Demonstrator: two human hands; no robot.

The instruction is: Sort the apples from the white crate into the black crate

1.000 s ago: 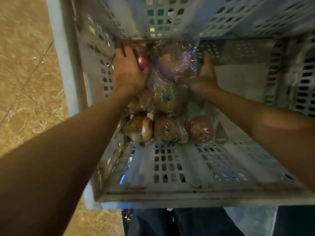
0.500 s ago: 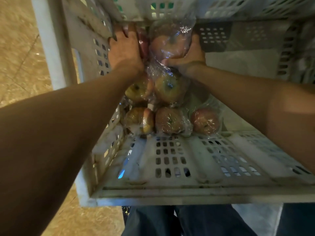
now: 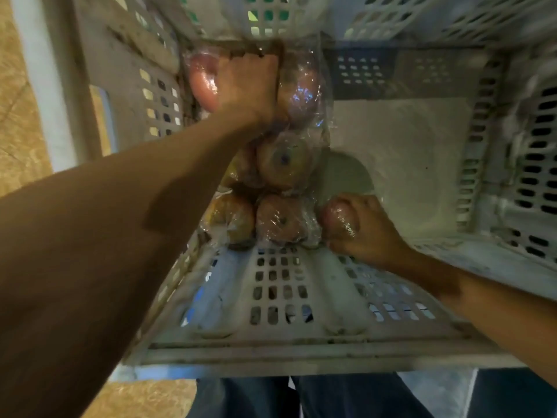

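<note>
Your right hand (image 3: 361,230) is closed round a red apple (image 3: 336,214) in shiny clear wrap: the fingers curl over its far side and the palm sits behind it, low in the white crate (image 3: 280,297), close to the near wall. Just to the left of that apple, touching it, lies a front-middle apple (image 3: 281,220), and beside that one a front-left apple (image 3: 233,220) against the left wall. Both are wrapped in the same film.

Your left hand (image 3: 247,89) reaches deep into the far left corner of the crate. Its fingers are curled and its back faces you. It is wedged between a pink apple (image 3: 200,84) on its left and a far wrapped apple (image 3: 301,89) on its right, touching both. Whether it actually grips either one you cannot tell from here, since the fingertips are hidden.

Between the two rows, a yellowish apple (image 3: 283,164) sits stem-end up under its wrap, with another partly hidden behind your left forearm.

All the apples crowd the left side of the crate; the right part of its bottom shows a pale liner (image 3: 407,152). The slotted walls rise all round, scuffed and dirty.

Outside the crate, tan floor (image 3: 18,131) shows on the left, and dark trousers (image 3: 241,396) below the near rim.
</note>
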